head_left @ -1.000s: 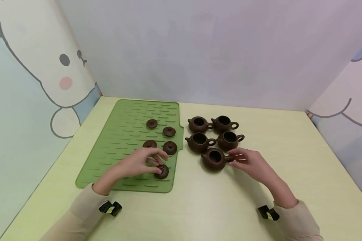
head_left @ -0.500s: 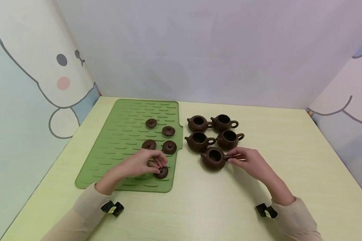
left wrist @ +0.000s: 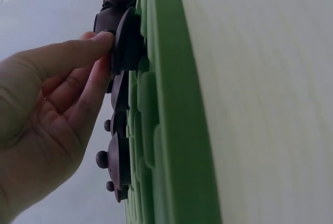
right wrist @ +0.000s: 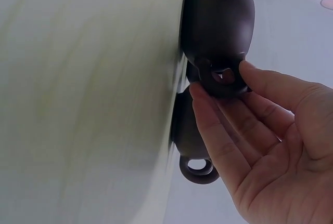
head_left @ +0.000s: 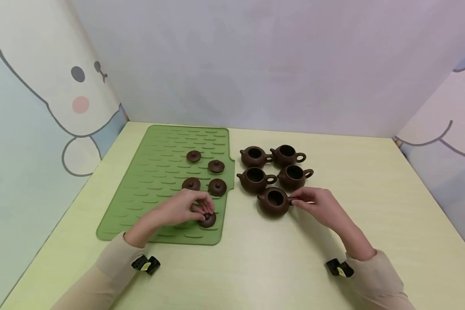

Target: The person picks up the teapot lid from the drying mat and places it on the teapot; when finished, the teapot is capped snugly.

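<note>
Near the front right corner of the green mat [head_left: 139, 202], my left hand [head_left: 178, 209] pinches the knob of a small dark brown teapot lid [head_left: 208, 221]. The left wrist view shows thumb and fingertips at that lid [left wrist: 123, 44], which stays at the mat's surface. To the right, on the bare table, my right hand [head_left: 320, 209] holds the handle of the nearest lidless brown teapot [head_left: 272, 207]. Thumb and fingers meet around the handle [right wrist: 208, 81] in the right wrist view. This teapot's spout points left and its round mouth is uncovered.
Several more lids, such as one at the back [head_left: 193, 156], lie knob up on the mat. Behind the held teapot stand several lidless teapots, including a front left one [head_left: 252, 183], close together. A pale wall [head_left: 255, 77] rises behind the table [head_left: 279, 275].
My left fingers have drawn together onto the lid's knob. My right fingers have closed in on the teapot's handle. Lids and teapots stay in about the same places.
</note>
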`<action>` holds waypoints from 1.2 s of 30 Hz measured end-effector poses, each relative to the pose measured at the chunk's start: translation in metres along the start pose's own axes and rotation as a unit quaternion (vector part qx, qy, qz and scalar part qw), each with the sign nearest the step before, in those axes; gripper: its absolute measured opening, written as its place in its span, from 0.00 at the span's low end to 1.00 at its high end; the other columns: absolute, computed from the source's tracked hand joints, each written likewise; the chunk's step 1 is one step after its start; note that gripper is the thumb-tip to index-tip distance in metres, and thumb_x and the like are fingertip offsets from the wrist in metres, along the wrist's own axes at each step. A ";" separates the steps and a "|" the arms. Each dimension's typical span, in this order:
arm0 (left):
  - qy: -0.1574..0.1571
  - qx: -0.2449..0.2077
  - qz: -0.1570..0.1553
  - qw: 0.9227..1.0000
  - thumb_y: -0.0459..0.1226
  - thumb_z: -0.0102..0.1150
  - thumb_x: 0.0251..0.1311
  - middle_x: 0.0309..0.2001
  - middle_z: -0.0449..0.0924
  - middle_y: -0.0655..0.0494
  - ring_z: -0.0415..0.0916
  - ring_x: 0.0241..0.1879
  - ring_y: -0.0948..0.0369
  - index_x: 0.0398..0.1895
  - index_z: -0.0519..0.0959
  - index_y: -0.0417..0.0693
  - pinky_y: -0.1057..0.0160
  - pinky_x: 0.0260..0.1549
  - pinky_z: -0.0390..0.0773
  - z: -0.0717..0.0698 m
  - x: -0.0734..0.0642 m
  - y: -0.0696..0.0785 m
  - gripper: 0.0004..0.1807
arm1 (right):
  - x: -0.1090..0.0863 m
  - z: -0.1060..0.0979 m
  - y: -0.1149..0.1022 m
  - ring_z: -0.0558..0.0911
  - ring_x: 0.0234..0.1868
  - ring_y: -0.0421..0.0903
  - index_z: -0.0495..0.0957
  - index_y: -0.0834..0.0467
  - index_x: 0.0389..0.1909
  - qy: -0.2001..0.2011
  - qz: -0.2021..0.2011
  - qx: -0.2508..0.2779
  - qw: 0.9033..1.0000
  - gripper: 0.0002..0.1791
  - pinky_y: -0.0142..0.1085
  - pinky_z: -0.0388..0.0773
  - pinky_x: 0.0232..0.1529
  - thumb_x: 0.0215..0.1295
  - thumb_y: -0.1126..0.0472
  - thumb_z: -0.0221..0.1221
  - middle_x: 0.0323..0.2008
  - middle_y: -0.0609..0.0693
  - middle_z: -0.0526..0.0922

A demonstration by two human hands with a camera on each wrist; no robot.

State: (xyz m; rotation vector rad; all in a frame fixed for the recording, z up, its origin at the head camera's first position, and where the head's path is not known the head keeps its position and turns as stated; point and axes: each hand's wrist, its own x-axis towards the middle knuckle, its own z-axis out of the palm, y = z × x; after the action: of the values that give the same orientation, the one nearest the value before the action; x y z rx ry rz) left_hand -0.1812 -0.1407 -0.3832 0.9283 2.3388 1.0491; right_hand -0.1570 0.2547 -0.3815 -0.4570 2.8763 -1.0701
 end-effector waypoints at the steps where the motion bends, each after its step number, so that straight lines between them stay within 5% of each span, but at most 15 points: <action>1: 0.000 0.002 -0.001 1.000 0.25 0.64 0.60 0.45 0.83 0.52 0.82 0.44 0.62 0.46 0.81 0.44 0.70 0.44 0.84 0.000 0.000 0.000 0.12 | 0.000 0.000 0.000 0.89 0.45 0.52 0.86 0.57 0.41 0.000 0.001 -0.001 1.000 0.06 0.28 0.83 0.40 0.66 0.63 0.64 0.40 0.51 0.89; 15: 0.003 0.014 0.001 1.000 0.27 0.66 0.60 0.42 0.83 0.59 0.82 0.42 0.65 0.42 0.81 0.50 0.71 0.42 0.84 -0.001 0.006 0.007 0.11 | 0.000 0.001 -0.002 0.89 0.44 0.52 0.86 0.58 0.41 0.002 0.008 0.002 1.000 0.06 0.28 0.82 0.39 0.65 0.64 0.64 0.40 0.52 0.89; 36: 0.056 -0.008 0.043 0.997 0.26 0.66 0.59 0.40 0.85 0.56 0.83 0.44 0.63 0.41 0.81 0.48 0.71 0.45 0.84 -0.001 0.030 0.034 0.12 | 0.003 0.002 -0.005 0.88 0.45 0.52 0.85 0.57 0.41 0.002 0.025 0.003 1.000 0.07 0.30 0.82 0.42 0.64 0.61 0.66 0.40 0.52 0.89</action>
State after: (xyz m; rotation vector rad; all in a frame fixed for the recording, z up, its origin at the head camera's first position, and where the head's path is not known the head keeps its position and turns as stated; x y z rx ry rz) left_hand -0.1891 -0.1025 -0.3598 0.9961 2.3949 1.1819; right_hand -0.1588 0.2488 -0.3800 -0.3795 2.8719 -1.0721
